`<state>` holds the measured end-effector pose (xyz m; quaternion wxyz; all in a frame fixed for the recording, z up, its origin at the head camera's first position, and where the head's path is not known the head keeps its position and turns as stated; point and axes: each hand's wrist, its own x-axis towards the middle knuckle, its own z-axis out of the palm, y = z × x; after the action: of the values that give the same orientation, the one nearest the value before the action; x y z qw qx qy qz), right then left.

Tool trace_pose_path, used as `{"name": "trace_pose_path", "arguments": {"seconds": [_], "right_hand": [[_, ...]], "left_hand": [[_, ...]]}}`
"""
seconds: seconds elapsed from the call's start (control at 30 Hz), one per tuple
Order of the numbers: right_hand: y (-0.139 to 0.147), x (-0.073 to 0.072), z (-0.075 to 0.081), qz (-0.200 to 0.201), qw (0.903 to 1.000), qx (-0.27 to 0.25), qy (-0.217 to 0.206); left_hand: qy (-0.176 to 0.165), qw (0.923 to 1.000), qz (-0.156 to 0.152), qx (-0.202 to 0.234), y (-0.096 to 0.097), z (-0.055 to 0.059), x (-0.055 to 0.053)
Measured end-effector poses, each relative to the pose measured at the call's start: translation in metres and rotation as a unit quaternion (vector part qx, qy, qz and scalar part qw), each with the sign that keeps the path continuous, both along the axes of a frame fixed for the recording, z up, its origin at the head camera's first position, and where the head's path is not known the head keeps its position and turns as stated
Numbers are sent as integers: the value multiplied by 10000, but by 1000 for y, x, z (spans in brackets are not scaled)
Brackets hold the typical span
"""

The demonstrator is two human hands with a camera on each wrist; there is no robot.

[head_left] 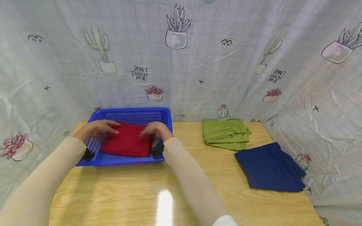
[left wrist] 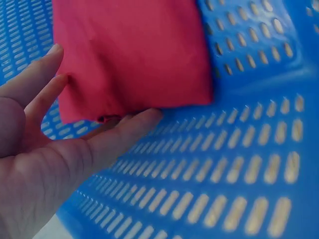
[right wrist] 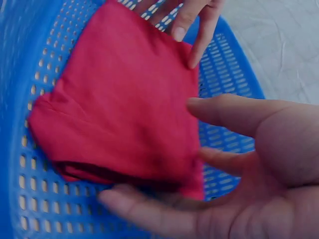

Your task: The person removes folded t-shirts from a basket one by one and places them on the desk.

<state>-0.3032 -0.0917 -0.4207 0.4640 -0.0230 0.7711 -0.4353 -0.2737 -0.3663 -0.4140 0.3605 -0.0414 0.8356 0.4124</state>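
A folded red cloth [head_left: 128, 141] lies flat on the bottom of a blue plastic basket [head_left: 130, 162] with slotted walls. At its left side is my left hand [head_left: 101, 127], thumb and fingers spread, and the left wrist view shows fingertips [left wrist: 62, 79] right at the cloth's edge. My right hand [head_left: 160, 130] reaches in at the opposite side. Its fingers [right wrist: 222, 112] are spread around the near end of the cloth in the right wrist view, not closed on it. A dark fold opening runs along that end of the cloth.
To the right on the wooden table [head_left: 198, 169] lies a folded green cloth [head_left: 224, 135]. A folded navy cloth [head_left: 268, 168] lies nearer, by the right edge. A printed curtain [head_left: 198, 62] hangs behind the basket and along both sides.
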Motion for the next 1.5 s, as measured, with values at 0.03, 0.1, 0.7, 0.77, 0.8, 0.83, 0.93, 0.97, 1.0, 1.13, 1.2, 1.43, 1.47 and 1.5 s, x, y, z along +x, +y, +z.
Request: {"name": "trace_pose_path", "arguments": {"seconds": [0.03,0.1,0.7,0.77,0.8,0.83,0.93,0.97,1.0,1.13,1.2,1.43,1.47,1.5], "right_hand": [[-1,-2,-3,-192,9995,-233,-97],[-1,-5,-8,-573,9960,-599,-338],[4,-19,-18,-425,9967,-685,-28],[4,-19,-18,-274,9970,-714,100],[4,-20,-19,-200,9972,-701,144],[5,-20,-18,-142,9975,-667,173],[6,-20,-18,13,9983,-539,229],[7,-20,-17,96,9984,-475,290],[7,-20,-17,142,9985,-416,331],[9,-21,-13,668,9953,-144,687],[9,-21,-12,847,9932,-80,801],[9,-23,-11,-6,9973,-700,199],[9,-24,-11,-196,9959,-871,118],[9,-25,-11,-359,9939,-1040,83]], "left_hand": [[-42,10000,68,36,0,0,-2],[-67,9996,262,87,1,-1,-5],[-423,9920,932,737,29,-11,-12],[-485,9920,857,787,30,-12,-14],[-521,9919,826,813,31,-13,-15],[-547,9917,848,802,31,-13,-15],[-524,9931,859,604,31,-14,-17],[-492,9938,857,510,32,-14,-17],[-470,9945,829,440,32,-15,-18],[-371,9953,817,371,33,-17,-18],[-395,9927,938,647,34,-17,-18],[-414,9745,1506,1613,35,-14,-15],[-392,9720,1582,1695,34,-13,-15],[-360,9699,1629,1771,34,-12,-15]]}}
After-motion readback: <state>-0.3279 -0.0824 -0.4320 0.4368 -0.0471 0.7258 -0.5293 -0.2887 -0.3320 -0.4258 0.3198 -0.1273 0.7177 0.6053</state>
